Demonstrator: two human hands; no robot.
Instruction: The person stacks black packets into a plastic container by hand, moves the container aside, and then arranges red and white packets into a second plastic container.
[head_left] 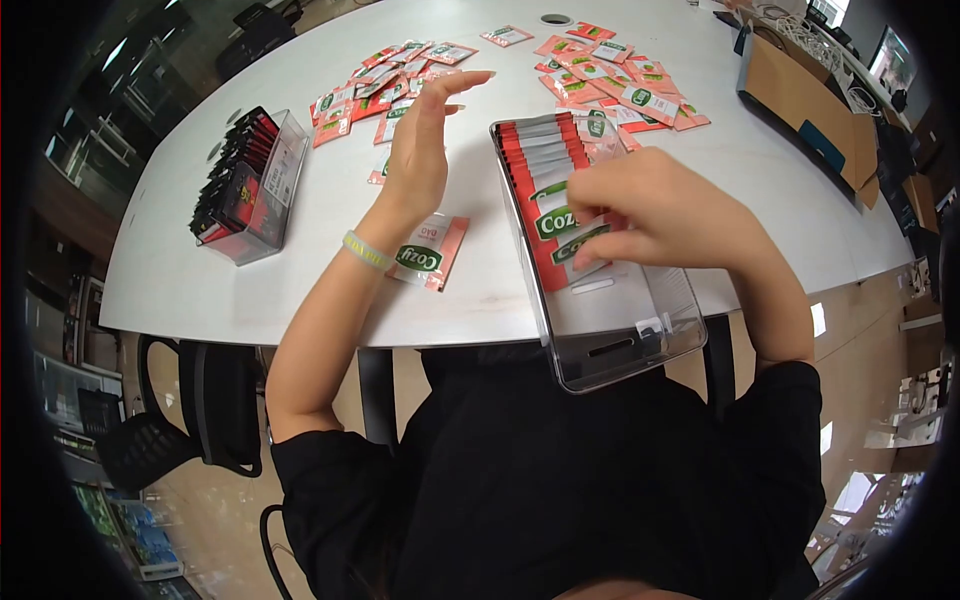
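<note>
My right hand (pixel 650 210) is inside a clear plastic bin (pixel 690 310), its fingers curled and thumb bent around the front red-and-grey Cozy sachet (pixel 580 245). Behind that one, several sachets (pixel 540 140) stand packed in a row against the bin's far end. My left hand (pixel 425 140) is raised over the table left of the bin, fingers stretched out and holding nothing. Below its wrist, a single Cozy sachet (pixel 425 255) lies flat on the table, partly covered by the forearm. The bin's near end juts past the table edge.
Loose sachets lie in two piles, a left pile (pixel 385 80) and a right pile (pixel 620 80). A clear bin of black sachets (pixel 245 190) stands at the left. An open cardboard box (pixel 800 110) and white cables (pixel 800 35) are at the right. Chairs (pixel 215 400) stand left.
</note>
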